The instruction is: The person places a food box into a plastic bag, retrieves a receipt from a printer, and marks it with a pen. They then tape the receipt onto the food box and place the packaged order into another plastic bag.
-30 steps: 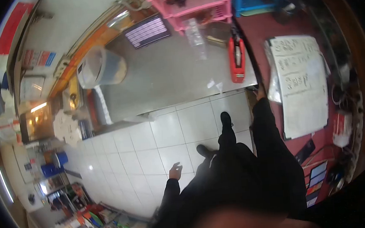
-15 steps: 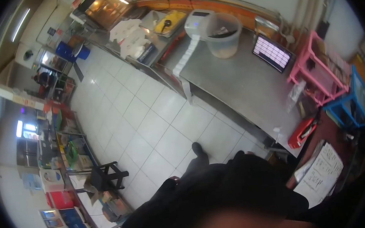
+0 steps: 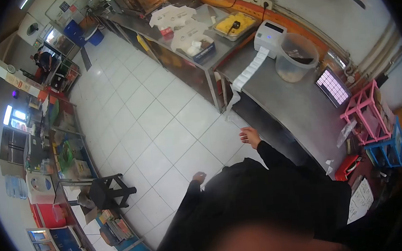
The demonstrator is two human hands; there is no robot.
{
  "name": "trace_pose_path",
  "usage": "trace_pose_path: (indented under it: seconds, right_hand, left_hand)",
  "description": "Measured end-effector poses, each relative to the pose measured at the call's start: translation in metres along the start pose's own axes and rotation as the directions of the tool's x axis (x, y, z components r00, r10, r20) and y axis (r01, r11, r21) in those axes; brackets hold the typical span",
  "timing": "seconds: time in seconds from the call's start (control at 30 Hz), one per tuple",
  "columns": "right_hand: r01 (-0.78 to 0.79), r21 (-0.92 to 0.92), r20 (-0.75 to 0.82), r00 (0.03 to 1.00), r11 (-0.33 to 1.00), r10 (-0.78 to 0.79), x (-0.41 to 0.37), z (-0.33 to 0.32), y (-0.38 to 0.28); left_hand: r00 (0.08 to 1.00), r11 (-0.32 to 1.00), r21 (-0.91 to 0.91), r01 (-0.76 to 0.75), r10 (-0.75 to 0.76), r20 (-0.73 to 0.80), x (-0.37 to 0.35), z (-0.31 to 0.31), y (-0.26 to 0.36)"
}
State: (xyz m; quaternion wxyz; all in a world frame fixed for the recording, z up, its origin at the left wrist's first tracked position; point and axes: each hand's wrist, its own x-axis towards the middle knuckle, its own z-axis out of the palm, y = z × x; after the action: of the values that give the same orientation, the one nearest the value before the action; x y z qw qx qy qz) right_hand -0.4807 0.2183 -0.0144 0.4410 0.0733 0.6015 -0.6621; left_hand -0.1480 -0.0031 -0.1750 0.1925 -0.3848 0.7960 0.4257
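Beside the front edge of the steel counter (image 3: 297,107), the right hand (image 3: 249,136) is raised, its fingers loosely spread and empty, just below and to the right of the free end of the label strip (image 3: 248,73). The strip runs from the printer (image 3: 270,36) at the counter's back edge, across the top and over the front edge. Its tail hangs there above the floor (image 3: 164,128). The left hand (image 3: 198,177) hangs at the person's side, well apart from the strip; whether it is curled shut or slack cannot be told. Judged from this pose, the strip is best taken near its tail, flat between thumb and fingers, and drawn in line with the printer's slot. A sideways pull could tear it or skew the feed. The tub (image 3: 294,56) beside the printer stands off that line.
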Motion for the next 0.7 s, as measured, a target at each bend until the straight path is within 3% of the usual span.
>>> trace_pose_path:
  seconds: [0.03, 0.1, 0.17, 0.27, 0.33, 0.37, 0.43, 0.5, 0.6, 0.63, 0.7]
  right_hand:
    - [0.005, 0.053, -0.041, 0.999, 0.999, -0.003, 0.002, 0.001, -0.01]
    - [0.004, 0.149, -0.113, 0.993, 0.989, 0.013, 0.011, -0.002, -0.024]
    - [0.005, 0.233, -0.167, 0.985, 0.972, 0.035, 0.035, -0.007, -0.044]
    - [0.117, 0.292, -0.103, 0.991, 0.949, -0.09, 0.073, -0.003, -0.097]
    - [0.16, 0.31, 0.03, 0.984, 0.937, -0.178, 0.104, 0.008, -0.149]
    - [0.173, 0.357, 0.092, 0.971, 0.918, -0.219, 0.122, 0.018, -0.18]
    - [0.195, 0.443, 0.195, 0.932, 0.875, -0.306, 0.153, 0.047, -0.235]
    - [0.258, 0.418, 0.267, 0.882, 0.871, -0.389, 0.194, 0.082, -0.286]
    - [0.259, 0.337, 0.269, 0.895, 0.905, -0.356, 0.258, 0.136, -0.343]
    - [0.25, 0.303, 0.267, 0.904, 0.92, -0.334, 0.283, 0.15, -0.353]
    - [0.233, 0.23, 0.222, 0.933, 0.945, -0.284, 0.333, 0.173, -0.364]
  left_hand:
    - [0.997, 0.999, -0.046, 0.009, -0.006, 0.077, -0.001, -0.015, 0.029]
    - [0.988, 0.984, 0.094, -0.149, 0.146, 0.046, 0.03, -0.022, 0.046]
    - [0.991, 0.987, 0.1, -0.128, 0.124, 0.044, 0.049, -0.039, 0.069]
    - [0.991, 0.987, 0.121, -0.101, 0.09, 0.096, 0.085, -0.062, 0.081]
    - [0.989, 0.98, 0.166, -0.107, 0.088, 0.121, 0.109, -0.076, 0.074]
    - [0.983, 0.987, 0.143, -0.068, 0.042, 0.177, 0.119, -0.093, 0.079]
    - [0.956, 0.978, -0.182, 0.106, -0.05, 0.291, 0.142, -0.125, 0.08]
    - [0.941, 0.913, -0.305, 0.272, -0.186, 0.284, 0.164, -0.164, 0.1]
    - [0.985, 0.672, -0.722, 0.167, -0.135, 0.103, 0.213, -0.208, 0.114]
    - [0.987, 0.679, -0.72, 0.142, -0.157, 0.047, 0.23, -0.226, 0.121]
    - [0.95, 0.699, -0.714, -0.049, -0.188, -0.25, 0.251, -0.258, 0.163]
